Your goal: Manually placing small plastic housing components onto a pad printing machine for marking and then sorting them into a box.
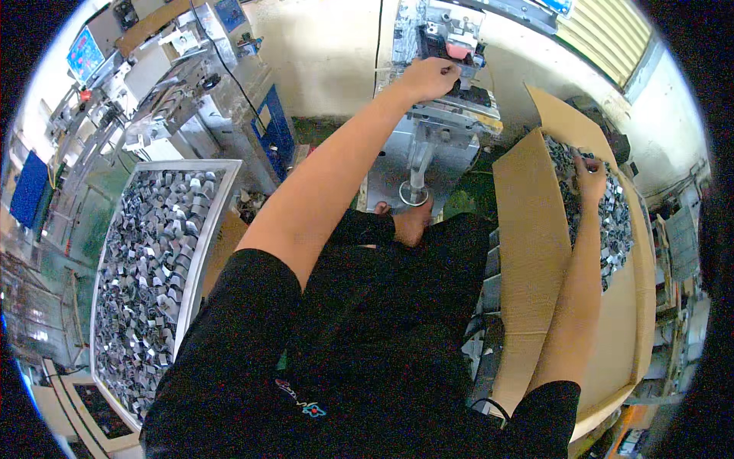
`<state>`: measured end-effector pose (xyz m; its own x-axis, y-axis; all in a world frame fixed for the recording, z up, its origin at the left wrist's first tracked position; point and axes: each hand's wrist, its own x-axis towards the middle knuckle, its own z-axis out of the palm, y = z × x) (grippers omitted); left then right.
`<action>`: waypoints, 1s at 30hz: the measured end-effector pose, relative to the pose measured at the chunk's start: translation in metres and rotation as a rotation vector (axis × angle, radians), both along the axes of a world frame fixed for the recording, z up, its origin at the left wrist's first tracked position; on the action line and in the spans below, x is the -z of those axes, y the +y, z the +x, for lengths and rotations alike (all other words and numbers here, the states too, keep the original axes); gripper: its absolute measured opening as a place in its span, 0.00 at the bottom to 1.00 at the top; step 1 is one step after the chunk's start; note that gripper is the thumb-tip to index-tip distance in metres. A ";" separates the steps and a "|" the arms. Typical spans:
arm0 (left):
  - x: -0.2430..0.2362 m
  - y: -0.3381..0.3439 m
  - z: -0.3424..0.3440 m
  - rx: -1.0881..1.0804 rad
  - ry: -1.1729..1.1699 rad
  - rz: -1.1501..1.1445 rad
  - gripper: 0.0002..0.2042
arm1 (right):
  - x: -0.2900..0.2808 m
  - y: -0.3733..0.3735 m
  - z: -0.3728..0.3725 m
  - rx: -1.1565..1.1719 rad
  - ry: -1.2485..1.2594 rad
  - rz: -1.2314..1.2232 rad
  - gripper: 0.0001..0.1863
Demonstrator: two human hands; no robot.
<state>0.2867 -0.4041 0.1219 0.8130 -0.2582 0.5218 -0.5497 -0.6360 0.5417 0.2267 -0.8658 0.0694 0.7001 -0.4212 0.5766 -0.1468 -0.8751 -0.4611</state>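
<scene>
My left hand (432,79) is stretched forward to a small bench machine (447,115), close to its work area below a pinkish-red part (459,50). Its fingers are curled together, and what they hold, if anything, is too small to make out. On the right, my right hand (590,182) reaches into an open cardboard box (533,229). Its fingers are bent closed just over a heap of small grey metal pieces (614,229). Whether a piece sits between those fingertips is hidden.
To my left stands a metal-rimmed tray (222,191) heaped with small bent metal pieces (157,252). Behind it is another machine (222,115) with a blue panel. The box's raised flap (569,115) stands near the wall. A bare foot (413,223) shows below the machine.
</scene>
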 end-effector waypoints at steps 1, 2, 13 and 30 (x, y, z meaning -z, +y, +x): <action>0.001 -0.003 0.002 -0.018 0.008 0.054 0.23 | -0.003 0.000 -0.003 0.031 0.013 0.040 0.33; 0.002 -0.003 0.005 -0.013 0.009 0.051 0.23 | -0.006 0.001 -0.005 0.060 0.026 0.081 0.34; 0.003 -0.003 0.003 0.117 0.172 -0.025 0.28 | 0.011 -0.029 0.009 0.050 -0.163 0.106 0.36; 0.009 0.008 0.004 0.126 0.093 -0.125 0.32 | 0.015 0.005 0.005 -0.235 -0.139 -0.051 0.15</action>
